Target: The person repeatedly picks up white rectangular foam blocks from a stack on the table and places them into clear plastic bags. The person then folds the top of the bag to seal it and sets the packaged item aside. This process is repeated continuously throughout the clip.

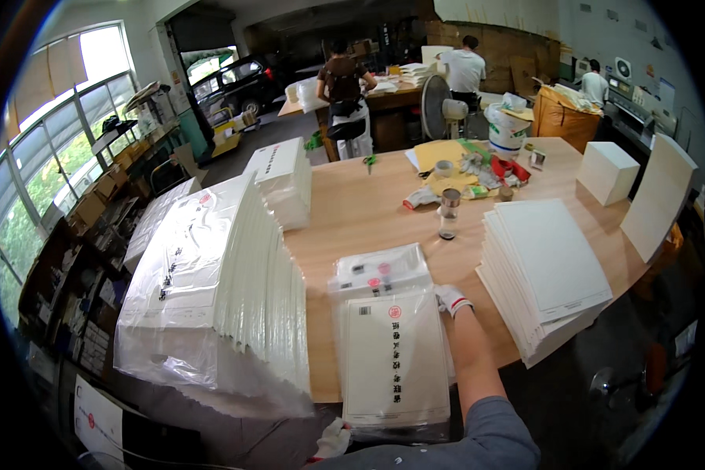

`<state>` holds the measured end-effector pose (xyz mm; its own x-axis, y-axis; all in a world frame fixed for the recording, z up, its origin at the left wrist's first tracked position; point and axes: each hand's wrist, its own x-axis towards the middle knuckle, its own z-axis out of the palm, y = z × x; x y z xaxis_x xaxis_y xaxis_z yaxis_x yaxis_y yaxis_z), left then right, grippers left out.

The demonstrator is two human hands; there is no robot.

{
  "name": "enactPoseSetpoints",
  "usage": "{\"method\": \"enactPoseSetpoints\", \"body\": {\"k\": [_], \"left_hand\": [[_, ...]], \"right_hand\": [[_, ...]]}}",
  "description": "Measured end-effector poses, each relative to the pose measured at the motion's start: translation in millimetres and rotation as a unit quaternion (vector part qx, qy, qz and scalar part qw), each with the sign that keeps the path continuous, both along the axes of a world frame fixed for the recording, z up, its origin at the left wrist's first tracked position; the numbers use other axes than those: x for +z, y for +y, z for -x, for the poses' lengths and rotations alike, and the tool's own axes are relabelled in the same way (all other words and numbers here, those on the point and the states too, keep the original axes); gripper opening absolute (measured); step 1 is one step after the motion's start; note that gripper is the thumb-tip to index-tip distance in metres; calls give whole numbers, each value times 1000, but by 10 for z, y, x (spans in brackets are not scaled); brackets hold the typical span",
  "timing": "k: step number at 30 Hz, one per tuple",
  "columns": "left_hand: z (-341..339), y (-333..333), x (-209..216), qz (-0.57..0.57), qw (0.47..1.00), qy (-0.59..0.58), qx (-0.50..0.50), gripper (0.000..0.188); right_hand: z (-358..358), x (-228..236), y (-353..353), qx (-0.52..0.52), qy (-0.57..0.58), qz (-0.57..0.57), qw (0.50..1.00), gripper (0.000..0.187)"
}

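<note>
A stack of white printed sheets in a clear plastic bag (pixel 397 360) lies in front of me, its lower end reaching past the table's near edge. My left hand (pixel 334 440), in a white glove with a red cuff, grips the bag's lower left corner; its fingers are partly hidden. At the upper right edge of the bag, my right hand (pixel 452 300), gloved the same way, has its fingers closed on the plastic. Just beyond lies another bagged packet (pixel 384 265), partly covered by the nearer one.
A tall pile of bagged packets (pixel 211 290) stands at left, a smaller pile (pixel 282 180) behind it. Loose white sheets (pixel 548 254) are stacked at right. A glass jar (pixel 448 213), green scissors (pixel 370 162) and a white bucket (pixel 507 129) stand or lie farther back. People work beyond.
</note>
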<state>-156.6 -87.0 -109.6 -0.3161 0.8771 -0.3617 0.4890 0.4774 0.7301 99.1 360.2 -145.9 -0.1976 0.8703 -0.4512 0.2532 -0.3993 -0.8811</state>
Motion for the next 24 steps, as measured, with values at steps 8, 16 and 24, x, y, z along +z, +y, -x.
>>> {"method": "enactPoseSetpoints", "body": {"k": [8, 16, 24], "left_hand": [[-13, 49, -148, 22, 997, -51, -56, 12], [10, 43, -245, 56, 992, -2, -114, 15], [58, -9, -359, -1, 994, 25, -108, 14]], "right_hand": [[257, 217, -299, -191, 403, 26, 895, 16], [365, 90, -45, -24, -283, -268, 921, 38], [617, -218, 518, 99, -143, -225, 959, 36]]}}
